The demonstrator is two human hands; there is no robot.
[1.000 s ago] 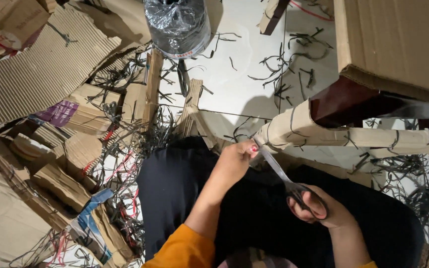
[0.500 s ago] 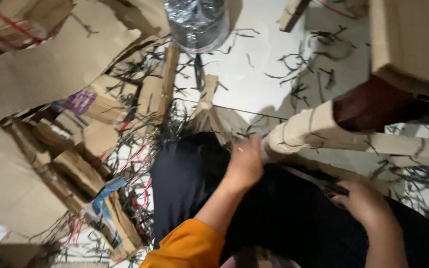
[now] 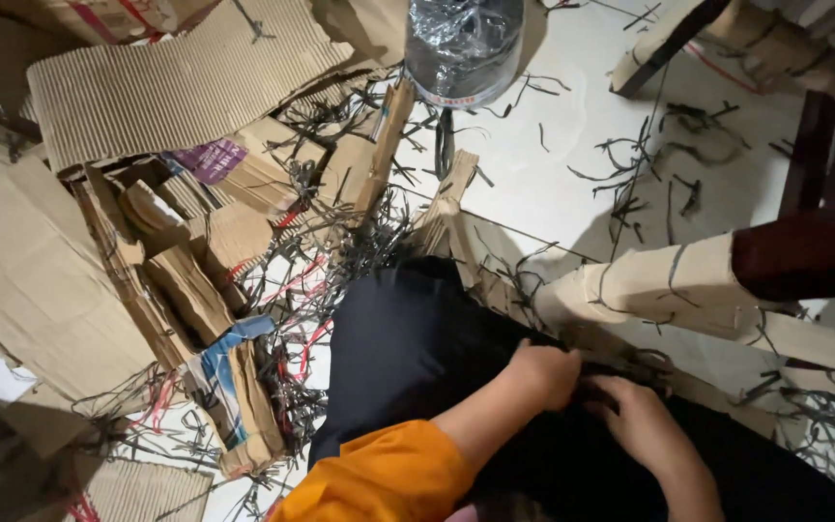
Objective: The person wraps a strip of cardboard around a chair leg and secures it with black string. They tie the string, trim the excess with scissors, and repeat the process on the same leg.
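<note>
Both hands are meeting low on the black-clad lap, left hand curled and right hand bent, grip contents unclear, just below the strapped cardboard roll, dark strap strips lying at the fingers.

Corrugated sheet lies near clear plastic bottle.

Orange sleeve, brown ribbed cardboard, white floor.
</note>
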